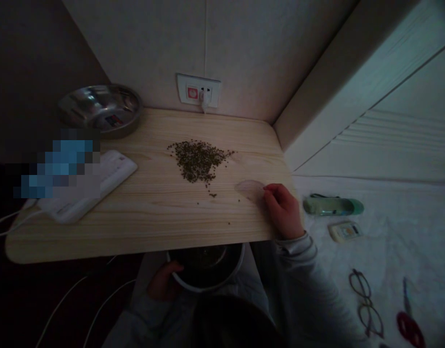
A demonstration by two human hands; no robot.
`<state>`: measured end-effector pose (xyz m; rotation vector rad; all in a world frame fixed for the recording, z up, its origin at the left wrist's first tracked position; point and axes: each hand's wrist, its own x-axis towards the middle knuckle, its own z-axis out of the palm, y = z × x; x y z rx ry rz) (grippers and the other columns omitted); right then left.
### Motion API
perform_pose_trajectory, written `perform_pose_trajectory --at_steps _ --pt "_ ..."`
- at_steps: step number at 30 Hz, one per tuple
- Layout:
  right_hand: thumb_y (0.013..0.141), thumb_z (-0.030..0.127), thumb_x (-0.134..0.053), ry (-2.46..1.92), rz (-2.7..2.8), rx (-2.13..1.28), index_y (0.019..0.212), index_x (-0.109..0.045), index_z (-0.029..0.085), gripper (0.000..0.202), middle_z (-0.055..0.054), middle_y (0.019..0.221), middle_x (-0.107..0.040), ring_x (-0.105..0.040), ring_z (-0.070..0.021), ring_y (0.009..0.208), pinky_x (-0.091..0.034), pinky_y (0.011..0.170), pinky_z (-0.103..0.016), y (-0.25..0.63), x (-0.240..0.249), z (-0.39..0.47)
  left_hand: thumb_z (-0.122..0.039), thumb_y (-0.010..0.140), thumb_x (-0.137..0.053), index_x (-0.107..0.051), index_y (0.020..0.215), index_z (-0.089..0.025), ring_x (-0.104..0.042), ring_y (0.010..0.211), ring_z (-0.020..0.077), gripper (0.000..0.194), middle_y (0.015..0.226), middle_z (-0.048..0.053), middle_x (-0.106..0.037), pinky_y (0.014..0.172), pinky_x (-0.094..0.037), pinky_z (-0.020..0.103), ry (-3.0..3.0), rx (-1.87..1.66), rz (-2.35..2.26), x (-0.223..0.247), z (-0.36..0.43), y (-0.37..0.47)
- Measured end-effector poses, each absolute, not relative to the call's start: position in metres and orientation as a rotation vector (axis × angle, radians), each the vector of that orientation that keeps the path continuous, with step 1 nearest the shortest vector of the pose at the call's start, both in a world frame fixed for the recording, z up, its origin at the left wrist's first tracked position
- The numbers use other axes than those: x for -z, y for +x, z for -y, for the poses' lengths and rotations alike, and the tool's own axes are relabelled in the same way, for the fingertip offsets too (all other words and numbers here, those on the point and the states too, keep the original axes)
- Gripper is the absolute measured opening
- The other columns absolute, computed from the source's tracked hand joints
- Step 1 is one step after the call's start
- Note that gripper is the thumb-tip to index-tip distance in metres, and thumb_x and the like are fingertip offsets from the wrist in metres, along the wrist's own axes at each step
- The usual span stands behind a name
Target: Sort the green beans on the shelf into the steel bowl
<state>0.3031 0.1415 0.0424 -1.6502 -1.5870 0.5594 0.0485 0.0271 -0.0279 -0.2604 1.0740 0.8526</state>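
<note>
Small dark grains (197,162), which look like mung beans, lie in a loose heap on the wooden table, with a few stray ones nearer the front. To the right of the heap, my right hand (283,210) pinches the edge of a thin see-through plastic sheet (250,188) with a curved edge, low over the tabletop. Below the table's front edge, my left hand (165,280) is closed on the pale rim of a dark round bowl (208,288) on my lap. Dim light hides what the bowl contains.
The table (128,241) also bears a steel basin (124,126) and a white power strip (99,191) with a blurred-out blue patch. A wall socket (199,90) is behind. To the right lie a green bottle (333,206), a small pale device (345,231), glasses (365,302) and scissors (409,324).
</note>
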Motion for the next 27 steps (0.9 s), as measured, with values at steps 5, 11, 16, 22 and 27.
perform_pose_trajectory --at_steps 5,11,16,22,27 --pt "0.075 0.026 -0.046 -1.664 1.686 -0.570 0.082 -0.052 0.018 0.012 0.000 0.066 -0.057 -0.051 -0.0109 0.057 -0.040 0.053 -0.022 0.292 -0.047 -0.119 -0.006 0.048 -0.056 -0.067 0.058 -0.015 -0.056 0.092 0.0302 0.017 0.059 0.005 -0.068 0.081 -0.044 0.038 -0.234 -0.852 -1.086 0.027 -0.028 0.049" --pt "0.076 0.024 -0.046 -1.631 1.740 -0.678 0.083 -0.052 0.018 0.011 -0.001 0.068 -0.058 -0.053 -0.0107 0.060 -0.042 0.055 -0.022 0.276 -0.051 -0.094 -0.008 0.049 -0.056 -0.065 0.052 -0.014 -0.056 0.092 0.0312 0.012 0.058 0.006 -0.068 0.080 -0.044 0.038 -0.193 -0.810 -1.114 0.025 -0.027 0.053" --pt "0.077 0.023 -0.045 -1.592 1.810 -0.750 0.083 -0.052 0.018 0.010 -0.001 0.069 -0.058 -0.053 -0.0112 0.062 -0.043 0.058 -0.023 0.265 -0.053 -0.074 -0.007 0.048 -0.055 -0.066 0.056 -0.014 -0.055 0.094 0.0311 0.016 0.063 0.006 -0.069 0.080 -0.044 0.038 -0.198 -0.801 -1.144 0.021 -0.029 0.055" --pt "0.078 0.021 -0.044 -1.483 1.846 -0.814 0.084 -0.051 0.019 0.010 0.000 0.069 -0.057 -0.053 -0.0105 0.063 -0.043 0.059 -0.022 0.261 -0.054 -0.071 -0.007 0.049 -0.052 -0.066 0.053 -0.015 -0.056 0.093 0.0314 0.015 0.061 0.007 -0.069 0.080 -0.044 0.039 -0.206 -0.788 -1.158 0.015 -0.030 0.057" --pt "0.077 0.023 -0.045 -1.565 1.719 -0.625 0.087 -0.051 0.018 0.012 -0.001 0.074 -0.059 -0.054 -0.0113 0.065 -0.044 0.060 -0.023 0.271 -0.053 -0.102 -0.007 0.048 -0.055 -0.067 0.057 -0.015 -0.056 0.093 0.0308 0.017 0.065 0.005 -0.069 0.081 -0.044 0.039 -0.211 -0.826 -1.123 0.020 -0.028 0.052"
